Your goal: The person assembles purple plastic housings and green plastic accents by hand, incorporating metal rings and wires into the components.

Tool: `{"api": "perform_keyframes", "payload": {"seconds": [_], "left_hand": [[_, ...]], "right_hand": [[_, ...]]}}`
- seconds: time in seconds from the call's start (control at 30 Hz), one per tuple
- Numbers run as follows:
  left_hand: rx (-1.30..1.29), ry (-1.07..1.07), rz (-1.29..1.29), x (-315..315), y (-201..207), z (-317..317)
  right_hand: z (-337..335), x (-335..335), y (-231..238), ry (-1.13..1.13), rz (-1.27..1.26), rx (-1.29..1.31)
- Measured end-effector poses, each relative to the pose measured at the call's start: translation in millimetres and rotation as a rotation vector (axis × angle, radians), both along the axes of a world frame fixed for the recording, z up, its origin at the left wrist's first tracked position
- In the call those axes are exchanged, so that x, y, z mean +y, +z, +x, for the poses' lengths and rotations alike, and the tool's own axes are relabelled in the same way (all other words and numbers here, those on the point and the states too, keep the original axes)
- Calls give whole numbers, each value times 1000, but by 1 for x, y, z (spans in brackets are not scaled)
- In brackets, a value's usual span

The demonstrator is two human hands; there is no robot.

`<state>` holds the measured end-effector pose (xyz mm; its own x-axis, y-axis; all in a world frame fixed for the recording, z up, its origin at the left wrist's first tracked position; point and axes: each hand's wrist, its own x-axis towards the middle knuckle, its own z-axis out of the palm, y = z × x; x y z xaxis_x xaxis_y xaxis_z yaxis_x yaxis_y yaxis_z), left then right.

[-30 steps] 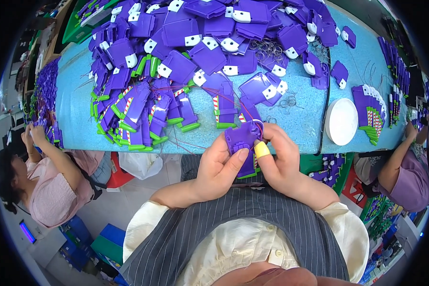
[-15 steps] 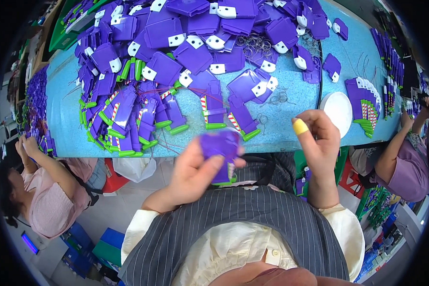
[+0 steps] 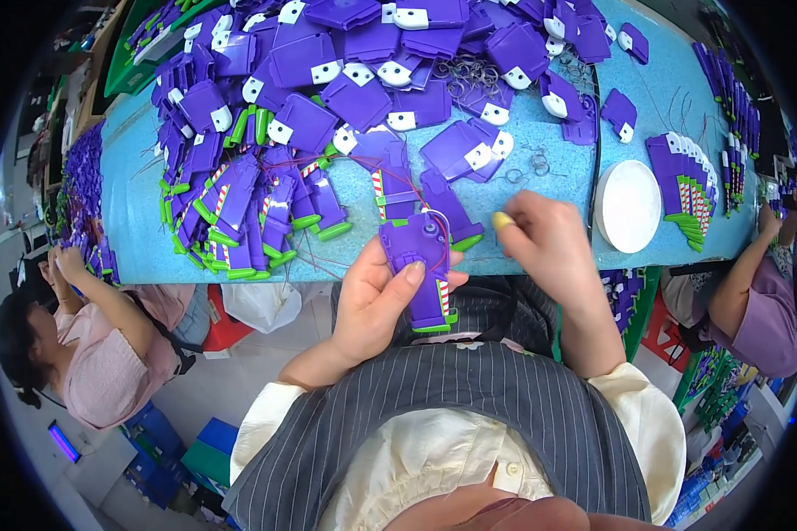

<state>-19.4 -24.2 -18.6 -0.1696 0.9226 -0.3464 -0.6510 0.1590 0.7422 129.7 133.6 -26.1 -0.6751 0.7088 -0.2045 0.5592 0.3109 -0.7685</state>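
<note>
My left hand (image 3: pixel 370 305) grips a purple plastic toy part (image 3: pixel 413 248), its thumb pressed on the face. This part has a round boss near the top, a thin wire along it, a red-and-white striped side and a green end. My right hand (image 3: pixel 545 248) is over the table's near edge, fingers curled and thumb drawn in, with yellow tape on the thumb tip. Whatever it may be pinching is hidden. Small wire rings (image 3: pixel 538 161) lie just beyond it. Close to the held part lies another purple piece with a green end (image 3: pixel 452 208).
Purple panels with white corners (image 3: pixel 359 102) are heaped at the back. Green-ended purple parts (image 3: pixel 230 208) pile up on the left. At the right are a round white lid or dish (image 3: pixel 627 205) and fanned finished-looking parts (image 3: pixel 684 186). People sit at both sides.
My left hand has turned the purple part so its inner face shows upright. My right hand has moved left and lowered its fingers toward the table, near where a small ring lay.
</note>
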Motion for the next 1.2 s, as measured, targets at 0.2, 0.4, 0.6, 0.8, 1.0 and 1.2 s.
{"api": "perform_keyframes", "payload": {"seconds": [0.2,0.4,0.6,0.8,1.0,1.2], "left_hand": [[-36,-41,-90,15,-12,-3],[-36,-144,-156,37,-17,-3],[-75,-247,-15,36,15,5],[-52,-201,86,31,27,19],[56,-171,129,23,24,19],[-2,-174,125,24,19,23]], "right_hand": [[86,-1,57,-569,-73,388],[106,26,24,-257,425,-60],[84,13,46,-486,337,366],[32,-16,39,-64,-28,573],[29,-28,25,-9,-385,611],[34,-35,27,-76,-373,680]]}}
